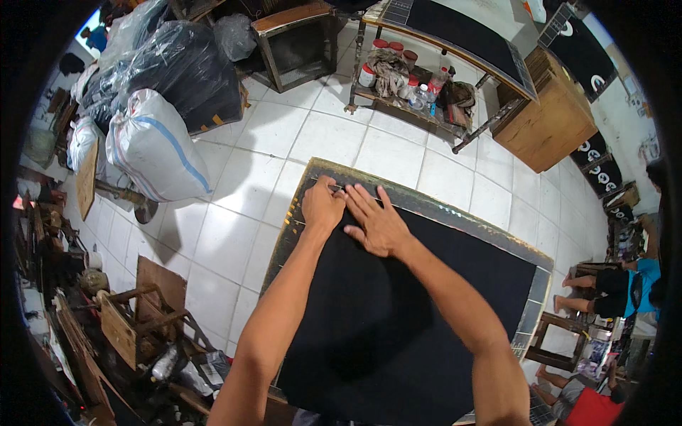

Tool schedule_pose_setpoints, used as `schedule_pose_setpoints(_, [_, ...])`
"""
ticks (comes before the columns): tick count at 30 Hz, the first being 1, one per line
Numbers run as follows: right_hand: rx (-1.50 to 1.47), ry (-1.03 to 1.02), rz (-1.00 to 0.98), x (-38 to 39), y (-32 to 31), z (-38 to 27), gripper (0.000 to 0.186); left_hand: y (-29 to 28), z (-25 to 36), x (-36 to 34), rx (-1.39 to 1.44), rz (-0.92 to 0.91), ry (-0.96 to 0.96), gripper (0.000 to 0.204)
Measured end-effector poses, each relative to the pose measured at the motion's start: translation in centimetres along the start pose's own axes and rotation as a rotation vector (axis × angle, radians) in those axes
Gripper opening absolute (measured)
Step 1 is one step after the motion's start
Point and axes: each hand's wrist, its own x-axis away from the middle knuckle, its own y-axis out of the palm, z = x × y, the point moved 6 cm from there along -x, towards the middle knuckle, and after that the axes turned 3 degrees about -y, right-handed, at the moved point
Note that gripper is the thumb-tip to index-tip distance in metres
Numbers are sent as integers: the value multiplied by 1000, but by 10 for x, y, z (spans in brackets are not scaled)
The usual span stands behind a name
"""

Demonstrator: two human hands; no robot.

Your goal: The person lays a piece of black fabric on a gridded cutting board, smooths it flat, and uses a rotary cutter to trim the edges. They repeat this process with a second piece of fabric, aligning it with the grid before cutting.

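Observation:
A black cloth (pixel 398 305) lies spread over a dark board (pixel 440 211) with worn, paint-flecked borders. At the board's far left corner my left hand (pixel 323 207) is closed, its fingers curled and pinching at the cloth's corner edge. Just beside it, my right hand (pixel 378 226) rests flat on the cloth near the far edge, palm down with fingers outstretched. Its fingertips come close to the left hand's thumb. The exact grip under the left fingers is partly hidden.
Beyond the board stands a table with a lower shelf (pixel 419 110) of jars, bottles and rags. A wooden cabinet (pixel 547 113) is at far right. White sack (pixel 156 149) and black plastic-wrapped bundles (pixel 188 74) stand left; a wooden stool (pixel 135 323) sits nearer. Two people are at right.

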Motion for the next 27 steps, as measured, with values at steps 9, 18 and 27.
schedule_pose_setpoints(9, [95,-10,-157,-16,5,19,74,-12,-21,22,48,-80,-102,33])
schedule_pose_setpoints(18, [66,-57,-215,-9,11,0,76,-18,-25,49,10,-158,-169,40])
schedule_pose_setpoints(27, [9,-120,-247,2,12,-27,78,-26,-35,74,40,-46,-145,42])
